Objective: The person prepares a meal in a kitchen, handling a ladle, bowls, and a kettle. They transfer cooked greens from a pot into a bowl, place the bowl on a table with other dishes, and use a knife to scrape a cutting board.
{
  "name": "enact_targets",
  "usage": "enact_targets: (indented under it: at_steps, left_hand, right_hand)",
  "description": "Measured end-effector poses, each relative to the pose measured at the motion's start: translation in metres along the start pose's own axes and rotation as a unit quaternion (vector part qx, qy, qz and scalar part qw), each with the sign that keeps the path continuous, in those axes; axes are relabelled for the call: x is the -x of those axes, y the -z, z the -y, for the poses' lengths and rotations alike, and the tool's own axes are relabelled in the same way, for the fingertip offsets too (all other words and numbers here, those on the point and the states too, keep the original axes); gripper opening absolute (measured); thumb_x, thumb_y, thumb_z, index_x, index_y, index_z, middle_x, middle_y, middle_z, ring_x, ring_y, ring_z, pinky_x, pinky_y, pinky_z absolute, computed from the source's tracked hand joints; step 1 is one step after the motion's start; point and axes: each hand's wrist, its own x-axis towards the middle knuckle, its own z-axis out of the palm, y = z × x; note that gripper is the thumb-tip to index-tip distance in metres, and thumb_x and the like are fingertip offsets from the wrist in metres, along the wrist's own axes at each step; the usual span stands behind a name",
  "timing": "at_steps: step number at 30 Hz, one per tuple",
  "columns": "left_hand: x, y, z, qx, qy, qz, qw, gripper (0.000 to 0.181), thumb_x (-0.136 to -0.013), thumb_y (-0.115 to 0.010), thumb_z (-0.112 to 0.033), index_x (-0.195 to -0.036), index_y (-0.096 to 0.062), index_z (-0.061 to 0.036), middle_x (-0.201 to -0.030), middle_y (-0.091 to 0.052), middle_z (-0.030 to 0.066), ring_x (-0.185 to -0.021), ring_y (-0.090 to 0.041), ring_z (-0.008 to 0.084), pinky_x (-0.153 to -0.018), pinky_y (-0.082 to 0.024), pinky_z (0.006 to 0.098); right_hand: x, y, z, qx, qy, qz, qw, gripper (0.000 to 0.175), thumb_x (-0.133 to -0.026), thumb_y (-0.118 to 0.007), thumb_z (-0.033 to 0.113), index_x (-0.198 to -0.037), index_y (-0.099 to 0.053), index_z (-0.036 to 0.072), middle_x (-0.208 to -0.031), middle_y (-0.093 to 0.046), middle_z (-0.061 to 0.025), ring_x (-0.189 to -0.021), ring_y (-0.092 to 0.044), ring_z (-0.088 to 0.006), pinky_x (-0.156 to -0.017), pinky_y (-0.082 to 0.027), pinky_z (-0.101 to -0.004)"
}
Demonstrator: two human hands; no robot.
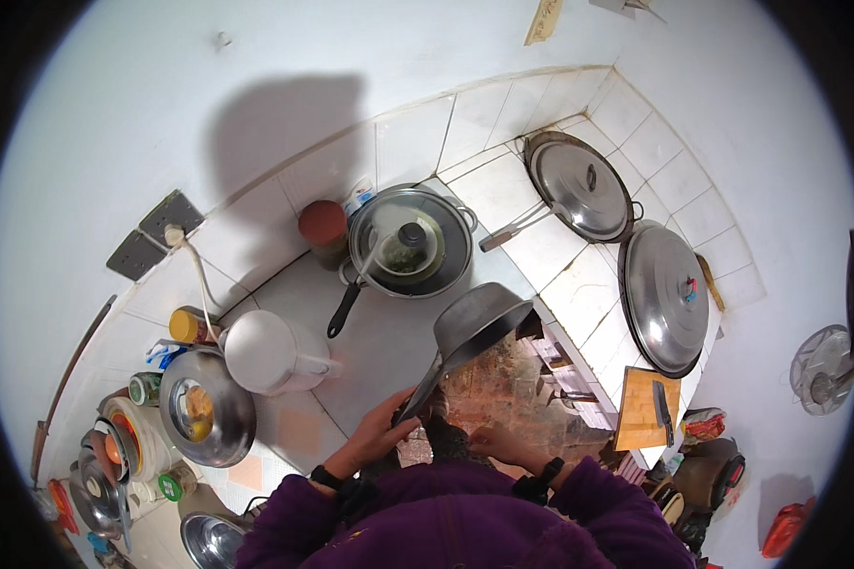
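My left hand [378, 431] grips the handle of a grey metal saucepan [480, 320]. The saucepan is raised and tilted over the counter's front edge, its mouth turned toward the lower right; its inside is only partly visible. My right hand [499, 444] is by my body with curled fingers, above the brown floor; whether it holds anything is hard to see. Just beyond the saucepan stands a wide pot [447, 264] under a glass lid [434, 220], with something green visible through it. A black-handled utensil [343, 310] slants across the pot's near left rim.
A white electric kettle [267, 352] and a steel basin [220, 434] stand left. A red-lidded jar [324, 231] is beside the pot. On the tiled stove right are two lidded woks [576, 181] [662, 299], a spatula [502, 238], and a cutting board [633, 409] bearing a cleaver [662, 412].
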Motion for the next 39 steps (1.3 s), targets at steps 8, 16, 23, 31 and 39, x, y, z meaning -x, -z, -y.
enact_targets:
  at_steps: [8, 16, 23, 31, 39]
  left_hand:
    - [-0.099, -0.02, -0.018, -0.272, -0.214, -0.165, 0.923, 0.062, -0.087, -0.068, -0.006, -0.144, -0.046, -0.0111, -0.106, -0.059, 0.0107, -0.082, -0.061, 0.0204, -0.07, -0.05, 0.0305]
    - [-0.149, 0.005, -0.004, -0.317, -0.214, -0.389, 0.838, 0.066, -0.078, -0.068, 0.006, -0.137, -0.057, -0.0196, -0.098, -0.053, 0.0082, -0.078, -0.058, 0.025, -0.068, -0.049, 0.0341]
    - [-0.169, 0.032, 0.027, -0.346, -0.131, -0.436, 0.82, 0.073, -0.077, -0.069, 0.006, -0.143, -0.051, -0.0193, -0.101, -0.05, 0.0107, -0.087, -0.056, 0.0275, -0.075, -0.048, 0.0371]
    - [-0.188, 0.036, 0.036, -0.375, -0.133, -0.445, 0.802, 0.074, -0.076, -0.069, 0.007, -0.142, -0.051, -0.0196, -0.103, -0.05, 0.0117, -0.092, -0.057, 0.0307, -0.078, -0.047, 0.0397]
    - [-0.195, 0.044, 0.045, -0.393, -0.122, -0.447, 0.795, 0.077, -0.075, -0.063, 0.011, -0.144, -0.048, -0.0204, -0.105, -0.052, 0.012, -0.095, -0.057, 0.0333, -0.08, -0.047, 0.0415]
  right_hand:
    - [-0.015, 0.04, -0.028, -0.009, 0.017, -0.02, 1.0, 0.035, -0.09, -0.067, 0.03, -0.113, -0.065, 0.004, -0.103, -0.071, -0.0134, -0.098, -0.068, -0.0291, -0.084, -0.053, -0.0374]
    - [-0.029, 0.074, -0.05, -0.006, 0.022, -0.025, 0.999, 0.035, -0.09, -0.065, 0.034, -0.112, -0.065, 0.006, -0.101, -0.069, -0.0136, -0.094, -0.066, -0.0307, -0.084, -0.052, -0.0406]
    - [-0.03, 0.096, -0.059, -0.013, 0.049, -0.026, 0.998, 0.033, -0.092, -0.063, 0.031, -0.112, -0.063, 0.005, -0.101, -0.069, -0.0147, -0.095, -0.066, -0.0313, -0.083, -0.051, -0.0412]
    - [-0.037, 0.109, -0.071, -0.013, 0.032, -0.019, 0.999, 0.034, -0.092, -0.063, 0.03, -0.114, -0.063, 0.004, -0.101, -0.069, -0.0147, -0.096, -0.066, -0.031, -0.084, -0.052, -0.0414]
    - [-0.043, 0.113, -0.083, -0.005, 0.033, -0.028, 0.999, 0.035, -0.089, -0.065, 0.031, -0.111, -0.065, 0.004, -0.098, -0.07, -0.0142, -0.091, -0.067, -0.0308, -0.081, -0.053, -0.0418]
